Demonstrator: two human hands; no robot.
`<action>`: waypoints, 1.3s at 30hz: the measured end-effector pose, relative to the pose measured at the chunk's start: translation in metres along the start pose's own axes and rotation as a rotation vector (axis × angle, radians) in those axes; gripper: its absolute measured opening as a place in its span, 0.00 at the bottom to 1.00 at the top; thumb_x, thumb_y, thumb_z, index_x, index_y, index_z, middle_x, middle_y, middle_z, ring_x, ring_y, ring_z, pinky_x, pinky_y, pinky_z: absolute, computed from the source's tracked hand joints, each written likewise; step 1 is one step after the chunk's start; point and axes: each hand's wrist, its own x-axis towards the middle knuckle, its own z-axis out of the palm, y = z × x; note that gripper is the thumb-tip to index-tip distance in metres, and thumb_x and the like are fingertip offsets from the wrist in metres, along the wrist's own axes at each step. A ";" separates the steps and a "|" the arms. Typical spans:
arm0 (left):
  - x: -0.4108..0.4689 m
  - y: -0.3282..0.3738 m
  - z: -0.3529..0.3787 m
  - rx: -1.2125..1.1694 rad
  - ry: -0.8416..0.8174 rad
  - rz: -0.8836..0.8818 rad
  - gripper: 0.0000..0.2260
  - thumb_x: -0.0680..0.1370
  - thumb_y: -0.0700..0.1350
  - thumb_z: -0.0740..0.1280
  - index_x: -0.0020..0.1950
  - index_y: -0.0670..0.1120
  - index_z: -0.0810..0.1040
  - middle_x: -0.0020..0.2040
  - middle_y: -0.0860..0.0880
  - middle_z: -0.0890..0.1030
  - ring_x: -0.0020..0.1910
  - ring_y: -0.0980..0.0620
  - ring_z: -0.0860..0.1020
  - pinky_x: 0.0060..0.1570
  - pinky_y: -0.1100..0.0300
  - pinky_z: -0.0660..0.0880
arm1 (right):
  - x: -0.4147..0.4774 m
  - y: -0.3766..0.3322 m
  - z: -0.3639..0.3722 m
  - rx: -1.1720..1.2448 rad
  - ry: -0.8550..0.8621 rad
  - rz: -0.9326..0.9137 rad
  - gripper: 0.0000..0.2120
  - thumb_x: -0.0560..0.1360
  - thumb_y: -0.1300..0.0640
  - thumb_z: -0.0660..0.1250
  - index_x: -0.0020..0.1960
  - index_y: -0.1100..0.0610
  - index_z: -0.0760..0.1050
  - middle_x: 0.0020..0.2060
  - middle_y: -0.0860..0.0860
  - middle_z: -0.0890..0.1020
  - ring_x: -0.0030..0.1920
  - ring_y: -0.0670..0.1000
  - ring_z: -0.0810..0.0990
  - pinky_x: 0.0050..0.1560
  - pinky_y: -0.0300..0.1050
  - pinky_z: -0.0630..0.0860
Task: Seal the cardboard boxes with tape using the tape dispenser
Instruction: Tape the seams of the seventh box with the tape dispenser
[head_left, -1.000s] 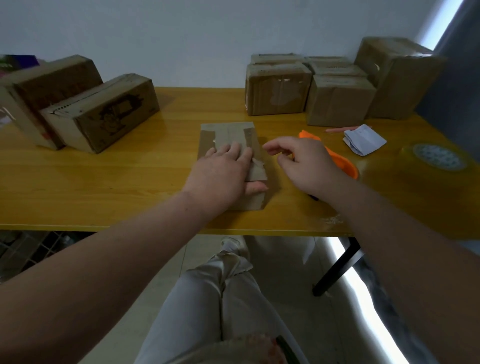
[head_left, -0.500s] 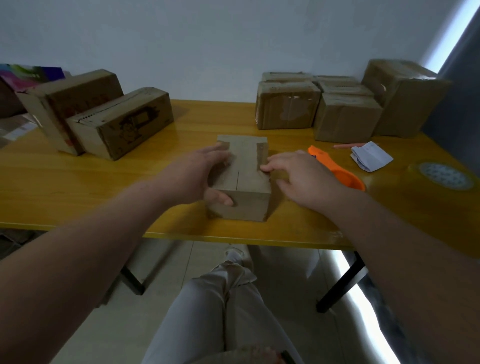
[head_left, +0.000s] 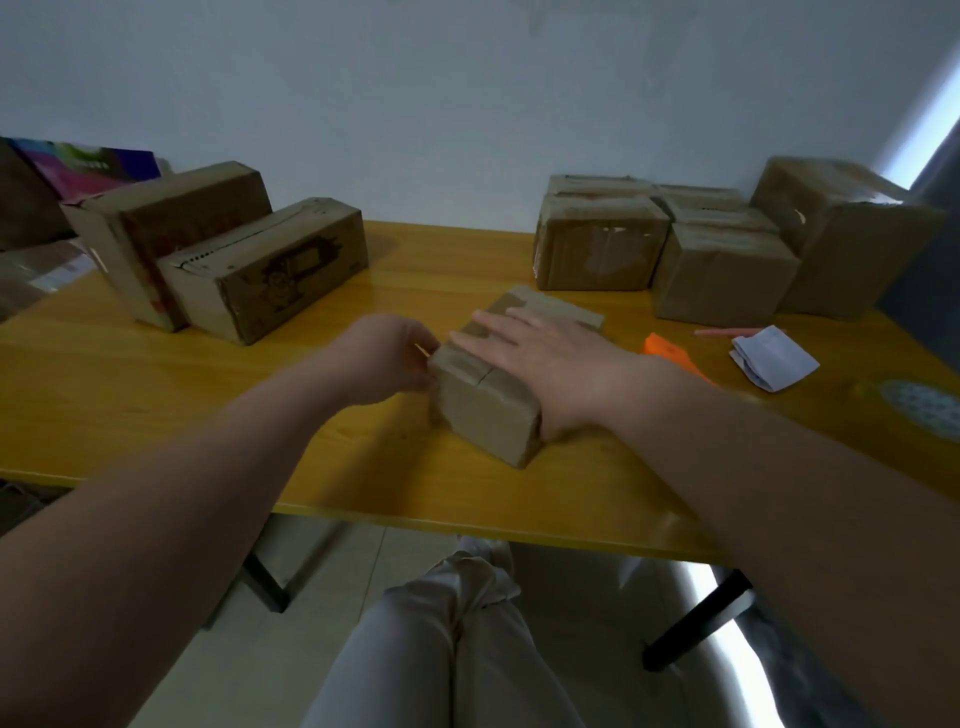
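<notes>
Dim, soft-focus frame. Daylight enters from a bright strip at the upper right. Wide-angle distortion bows the counter (head_left: 156, 384) edge; periphery blurs, and shadows are weak.

A folded white paper (head_left: 772, 358) is lying on the yellow table (head_left: 208, 395). A thin pink stick (head_left: 724, 331) is lying just behind it. A flat pink and purple thing (head_left: 88, 166) is leaning far left, by the white wall (head_left: 467, 104).

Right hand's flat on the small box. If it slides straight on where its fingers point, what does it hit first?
Likely the printed box, its right end, after bare table; the right hand would pass just behind the left hand, though depth is unclear.
</notes>
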 end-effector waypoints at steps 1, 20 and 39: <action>0.005 -0.001 0.001 0.015 0.044 -0.020 0.15 0.73 0.47 0.73 0.58 0.45 0.79 0.52 0.47 0.82 0.50 0.49 0.79 0.51 0.54 0.76 | 0.009 0.001 -0.001 -0.002 -0.038 -0.009 0.64 0.61 0.55 0.81 0.74 0.39 0.34 0.77 0.46 0.42 0.76 0.56 0.44 0.73 0.60 0.53; 0.115 -0.010 -0.012 0.021 0.240 -0.004 0.11 0.76 0.51 0.68 0.55 0.47 0.80 0.49 0.50 0.80 0.47 0.53 0.76 0.45 0.58 0.73 | 0.101 0.100 0.004 0.072 -0.031 0.480 0.38 0.70 0.62 0.70 0.73 0.44 0.58 0.72 0.57 0.56 0.69 0.64 0.60 0.64 0.65 0.67; 0.139 -0.064 -0.037 0.542 0.369 -0.091 0.17 0.78 0.47 0.64 0.66 0.50 0.72 0.67 0.47 0.71 0.67 0.45 0.69 0.68 0.40 0.61 | 0.150 0.092 -0.011 -0.192 -0.105 0.508 0.31 0.71 0.49 0.70 0.71 0.55 0.66 0.69 0.56 0.63 0.68 0.59 0.63 0.63 0.60 0.68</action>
